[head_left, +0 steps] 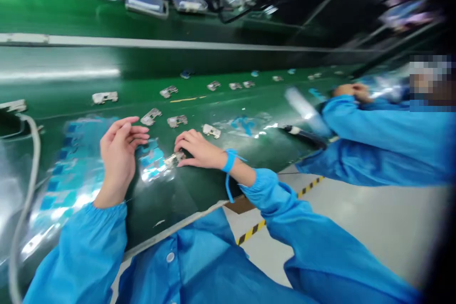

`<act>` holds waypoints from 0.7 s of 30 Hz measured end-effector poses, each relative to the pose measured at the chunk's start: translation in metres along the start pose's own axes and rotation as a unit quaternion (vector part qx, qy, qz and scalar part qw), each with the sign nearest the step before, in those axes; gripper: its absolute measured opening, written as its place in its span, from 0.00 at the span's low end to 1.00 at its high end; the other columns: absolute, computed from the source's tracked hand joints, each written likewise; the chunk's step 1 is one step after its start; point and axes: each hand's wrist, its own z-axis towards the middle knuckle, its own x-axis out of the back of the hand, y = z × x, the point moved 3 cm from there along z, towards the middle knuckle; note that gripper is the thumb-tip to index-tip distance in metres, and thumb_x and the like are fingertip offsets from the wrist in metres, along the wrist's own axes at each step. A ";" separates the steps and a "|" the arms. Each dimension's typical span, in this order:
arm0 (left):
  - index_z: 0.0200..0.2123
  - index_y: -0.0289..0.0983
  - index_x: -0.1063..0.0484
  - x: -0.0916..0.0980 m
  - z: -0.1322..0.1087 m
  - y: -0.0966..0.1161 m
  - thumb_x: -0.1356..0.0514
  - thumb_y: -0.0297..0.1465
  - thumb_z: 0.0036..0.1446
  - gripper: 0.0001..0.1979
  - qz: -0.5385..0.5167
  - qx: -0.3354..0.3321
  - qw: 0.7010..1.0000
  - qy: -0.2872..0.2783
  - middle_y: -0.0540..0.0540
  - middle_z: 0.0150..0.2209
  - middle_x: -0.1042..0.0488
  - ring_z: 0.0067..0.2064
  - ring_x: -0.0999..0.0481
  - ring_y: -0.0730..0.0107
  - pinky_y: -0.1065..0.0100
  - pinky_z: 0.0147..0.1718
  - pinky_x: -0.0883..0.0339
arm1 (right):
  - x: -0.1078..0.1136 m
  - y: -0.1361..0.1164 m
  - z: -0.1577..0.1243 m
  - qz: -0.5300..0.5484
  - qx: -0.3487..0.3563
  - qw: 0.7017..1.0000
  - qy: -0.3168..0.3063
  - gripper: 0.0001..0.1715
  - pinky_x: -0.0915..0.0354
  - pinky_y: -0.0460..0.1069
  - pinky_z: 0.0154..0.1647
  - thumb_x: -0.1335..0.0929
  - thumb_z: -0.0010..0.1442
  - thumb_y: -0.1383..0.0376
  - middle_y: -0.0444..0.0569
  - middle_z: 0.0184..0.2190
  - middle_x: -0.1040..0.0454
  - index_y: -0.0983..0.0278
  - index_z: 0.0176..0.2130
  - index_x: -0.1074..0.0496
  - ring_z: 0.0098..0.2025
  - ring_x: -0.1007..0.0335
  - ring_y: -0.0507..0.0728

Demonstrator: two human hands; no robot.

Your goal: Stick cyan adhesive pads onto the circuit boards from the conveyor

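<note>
My right hand (199,149), with a blue strap around the wrist, has its thumb and fingers closed on a small silvery metal part (174,158) at the green bench top. Left of it my left hand (121,152) is raised over the bench, fingers apart and nothing seen in them. Between the hands lies a clear sheet with blue film pieces (151,156). A larger sheet of blue film pieces (76,161) reaches out from under my left forearm. Similar metal parts (151,117) rest just beyond my fingertips.
More metal parts (105,97) are strung along the bench toward the right. A grey cable (32,166) runs down the left side. At right sits a co-worker in blue sleeves (377,123), near a dark-handled tool (302,134). A pale rail (178,44) crosses behind.
</note>
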 end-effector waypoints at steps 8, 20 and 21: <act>0.43 0.49 0.10 -0.007 -0.008 0.001 0.24 0.33 0.48 0.16 0.062 -0.013 0.995 -0.083 0.49 0.43 0.10 0.47 0.11 0.58 0.60 0.53 0.16 | -0.001 0.002 0.032 0.594 -0.093 0.796 0.072 0.35 0.28 0.48 0.46 0.08 0.41 0.60 0.38 0.35 0.21 0.62 0.40 0.23 0.37 0.25 0.50; 0.27 0.44 0.16 -0.004 -0.007 0.003 0.15 0.38 0.40 0.15 0.019 -0.044 0.999 0.010 0.51 0.38 0.10 0.50 0.09 0.49 0.41 0.60 0.14 | -0.021 -0.023 0.049 0.335 -0.024 0.936 0.110 0.32 0.27 0.56 0.66 0.21 0.70 0.47 0.55 0.62 0.18 0.60 0.63 0.24 0.62 0.21 0.60; 0.30 0.43 0.15 -0.001 -0.003 0.002 0.14 0.38 0.37 0.18 0.024 -0.030 0.998 0.048 0.52 0.38 0.11 0.45 0.09 0.55 0.48 0.54 0.11 | -0.021 -0.025 0.042 0.194 0.015 0.976 0.100 0.33 0.31 0.59 0.72 0.22 0.73 0.49 0.56 0.70 0.22 0.60 0.68 0.26 0.70 0.27 0.62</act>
